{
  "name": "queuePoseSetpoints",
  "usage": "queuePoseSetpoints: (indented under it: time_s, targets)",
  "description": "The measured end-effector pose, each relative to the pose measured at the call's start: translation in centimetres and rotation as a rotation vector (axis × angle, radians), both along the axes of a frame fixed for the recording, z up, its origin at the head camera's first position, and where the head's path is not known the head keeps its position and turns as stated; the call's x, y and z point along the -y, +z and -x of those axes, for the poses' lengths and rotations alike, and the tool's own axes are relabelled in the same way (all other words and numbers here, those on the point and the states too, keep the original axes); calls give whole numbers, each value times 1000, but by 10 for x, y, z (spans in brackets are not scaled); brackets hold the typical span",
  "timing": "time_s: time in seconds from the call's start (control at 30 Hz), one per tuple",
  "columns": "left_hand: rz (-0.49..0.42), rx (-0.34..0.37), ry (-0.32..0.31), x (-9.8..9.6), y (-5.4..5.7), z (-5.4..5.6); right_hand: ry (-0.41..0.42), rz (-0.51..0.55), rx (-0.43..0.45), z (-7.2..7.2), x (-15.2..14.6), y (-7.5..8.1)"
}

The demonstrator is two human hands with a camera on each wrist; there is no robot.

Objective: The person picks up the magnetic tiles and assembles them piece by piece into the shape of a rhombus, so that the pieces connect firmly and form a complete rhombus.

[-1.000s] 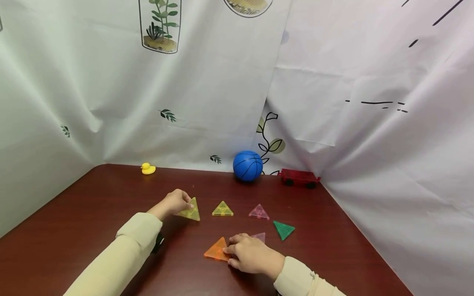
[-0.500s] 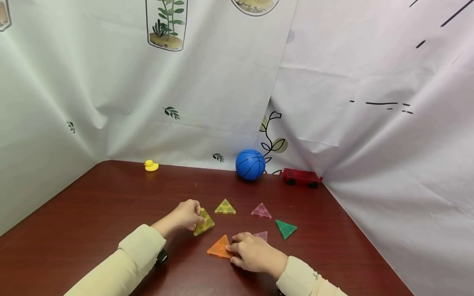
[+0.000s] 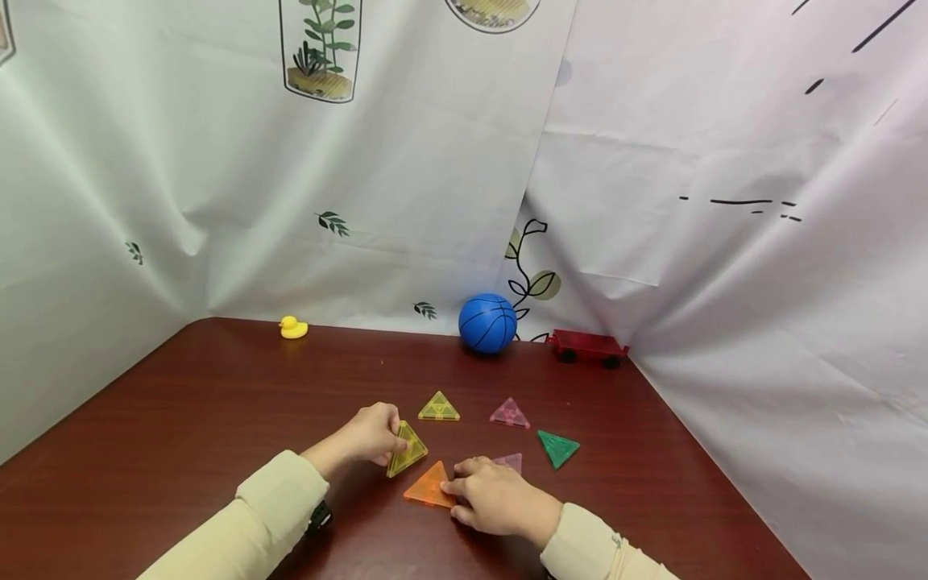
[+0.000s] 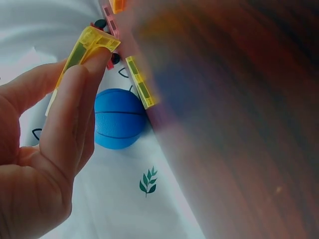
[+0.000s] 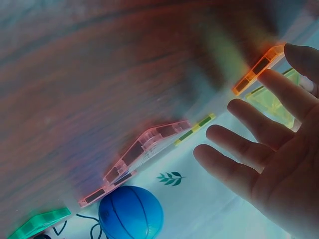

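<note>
My left hand pinches a yellow triangular magnetic tile between thumb and fingers. That tile is tilted up in the left wrist view, and in the head view it stands just left of and behind an orange triangular tile. The orange tile lies on the table, with my right hand resting on its right side. In the right wrist view the right hand's fingers are spread and nearly straight, the thumb and index finger touching the orange tile. A pale purple tile is partly hidden behind the right hand.
Farther back on the dark red table lie another yellow tile, a pink tile and a green tile. A toy duck, a blue ball and a red wagon line the back edge, before a hanging cloth.
My left hand has carried the yellow tile rightward and nearer to me, turning it, up close to the orange tile. The right hand has stayed on the orange tile.
</note>
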State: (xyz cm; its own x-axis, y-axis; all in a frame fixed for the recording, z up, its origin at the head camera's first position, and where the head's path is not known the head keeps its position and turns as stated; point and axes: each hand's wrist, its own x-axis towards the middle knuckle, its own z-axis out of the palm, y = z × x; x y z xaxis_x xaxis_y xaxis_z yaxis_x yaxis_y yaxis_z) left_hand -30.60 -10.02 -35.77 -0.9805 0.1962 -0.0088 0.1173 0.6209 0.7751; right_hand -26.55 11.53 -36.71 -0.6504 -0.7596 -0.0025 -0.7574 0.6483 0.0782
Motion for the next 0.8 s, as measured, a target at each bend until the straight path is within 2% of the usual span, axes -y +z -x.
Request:
queuePoseSetpoints:
  time_s: [0.43,0.8]
  targets:
    - [3,-1,-34,-6,-5,-5,-22,-10,-11,-2,3,0]
    - [45,-20,-69,-12,-5,-5,3,-3,-28,0,2,-2]
